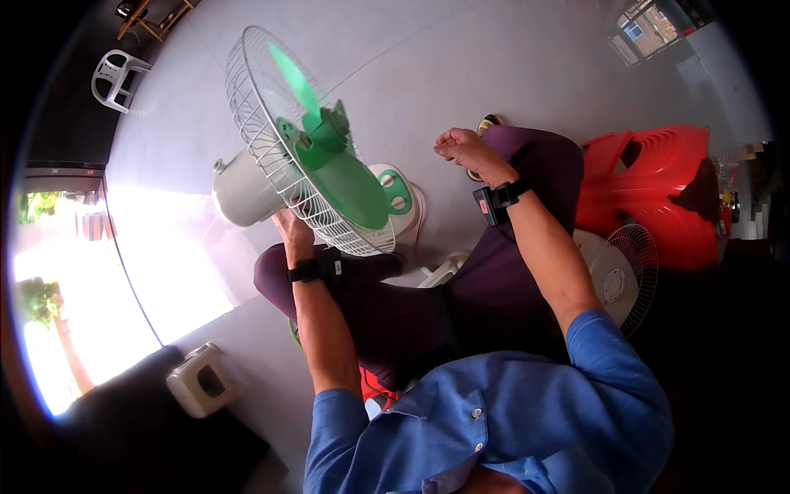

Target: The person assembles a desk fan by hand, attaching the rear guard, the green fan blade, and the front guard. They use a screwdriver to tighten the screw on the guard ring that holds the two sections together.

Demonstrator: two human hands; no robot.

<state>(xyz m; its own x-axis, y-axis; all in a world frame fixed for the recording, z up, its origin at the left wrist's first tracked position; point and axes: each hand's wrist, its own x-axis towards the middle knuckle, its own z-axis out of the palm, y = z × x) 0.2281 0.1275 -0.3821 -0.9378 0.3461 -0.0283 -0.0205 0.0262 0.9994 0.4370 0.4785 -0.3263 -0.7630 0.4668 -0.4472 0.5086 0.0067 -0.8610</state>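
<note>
A seated person's left hand [290, 224] grips the fan [309, 177] from beneath its grille, tilted over the knees. The right hand [461, 148], pinched shut, hovers well apart; a firm underside grip seems wise.

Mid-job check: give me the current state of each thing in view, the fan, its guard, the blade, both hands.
Fan: tilted, held up off the floor, front guard missing.
Rear guard: still mounted behind the blade.
Green blade: on its hub, exposed.
Left hand: at the fan's underside behind the guard, grip hidden.
Right hand: raised clear of the fan, fingers closed, contents not visible.
Second fan guard: lying by the red chair.
</note>
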